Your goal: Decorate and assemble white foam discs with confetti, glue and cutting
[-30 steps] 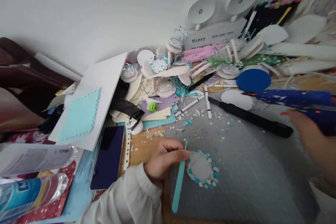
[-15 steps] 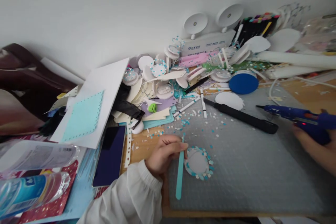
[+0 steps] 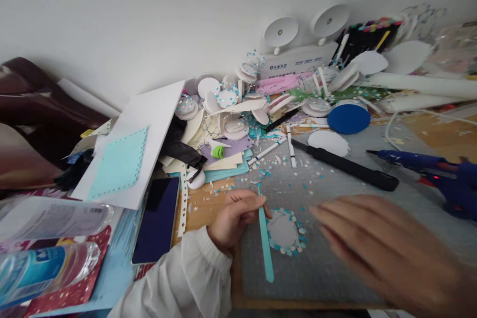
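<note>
My left hand (image 3: 238, 216) is closed, thumb and index finger pinching what look like turquoise tweezers (image 3: 266, 251), the thin tip pointing away from me. Right beside its fingertips lies a white paper disc (image 3: 282, 231) on the grey cutting mat (image 3: 357, 268), its rim ringed with small blue and white stars. My right hand (image 3: 383, 243), somewhat blurred, hovers over the mat to the right of the disc. Its fingers stretch leftward with no object visible in them. Behind it, at the right edge, a blue hot glue gun (image 3: 421, 161) rests with its red light on.
A black pen-like tool (image 3: 346, 166) lies beyond the disc, near a plain white disc (image 3: 328, 144) and a blue round lid (image 3: 349, 118). Paper discs and scraps (image 3: 234, 126) pile up against the wall. Left are a phone (image 3: 156, 221) and a plastic bottle (image 3: 48, 271).
My right hand has let go of the glue gun and moved left toward the starred disc. The tweezers' rounded end has swung right; my left hand stays nearly in place.
</note>
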{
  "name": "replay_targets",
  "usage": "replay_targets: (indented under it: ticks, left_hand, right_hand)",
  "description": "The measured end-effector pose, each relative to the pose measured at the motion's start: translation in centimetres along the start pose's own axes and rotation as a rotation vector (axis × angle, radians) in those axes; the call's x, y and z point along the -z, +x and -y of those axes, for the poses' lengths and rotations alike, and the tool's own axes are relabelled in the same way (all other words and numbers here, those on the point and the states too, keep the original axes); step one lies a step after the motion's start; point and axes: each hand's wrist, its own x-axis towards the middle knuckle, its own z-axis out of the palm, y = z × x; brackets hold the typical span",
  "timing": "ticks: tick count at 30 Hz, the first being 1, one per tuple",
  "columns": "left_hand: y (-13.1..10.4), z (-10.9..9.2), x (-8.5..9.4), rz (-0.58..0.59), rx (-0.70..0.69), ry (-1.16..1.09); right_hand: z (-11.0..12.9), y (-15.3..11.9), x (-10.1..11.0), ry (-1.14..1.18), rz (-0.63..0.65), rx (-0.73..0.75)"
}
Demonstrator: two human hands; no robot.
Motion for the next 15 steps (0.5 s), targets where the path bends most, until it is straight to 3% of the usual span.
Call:
replay_targets:
  ticks: [2, 8, 12, 15]
  left_hand:
    - [0.0, 0.0, -0.1, -0.017, -0.006, -0.02]
    - [-0.1, -0.2, -0.6, -0.056, -0.028, -0.049]
    - [-0.2, 0.1, -0.6, -0.076, -0.073, -0.013]
    - [-0.3, 0.3, -0.2, -0.079, -0.117, 0.079]
  right_hand:
    - [1.4, 3.0, -1.6, -0.087, 0.054, 0.204]
    - [1.1, 7.3, -4.6, -0.084, -0.043, 0.429]
    - [0.1, 7.1, -4.6, -0.082, -0.094, 0.454]
    - [-0.9, 6.1, -4.2, 0.039, -0.12, 0.334]
